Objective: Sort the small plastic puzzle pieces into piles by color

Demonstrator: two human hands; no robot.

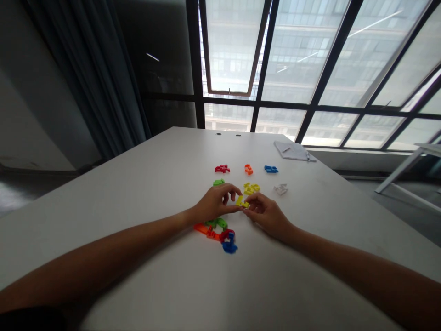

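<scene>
Yellow plastic puzzle piece (241, 201) is sitting between the person's two hands, near the middle of a white tabletop (138, 193). The left hand (215, 204) is half closed, with its curled fingers reaching over to grip one side of the piece. The right hand (265, 215) is nearly closed, and its fingertips (246, 208) are pinching the lower end of the piece. Both hands are touching it, but it is hard to tell whether it is clear of the tabletop.

Other pieces are lying around the hands. A red piece (222, 168) and a green one (218, 182) are resting at eleven o'clock, an orange piece (248, 169) at twelve, and a yellow cluster (251, 188) just beside the fingers at one. A blue piece (271, 169) is lying farther out at one, and a translucent white piece (280, 189) at two. At seven o'clock, a linked chain of orange, green, red and blue pieces (215, 232) is lying just below the left wrist. A notepad (292, 151) with a pen (308, 156) is resting near the far edge at one o'clock.
</scene>
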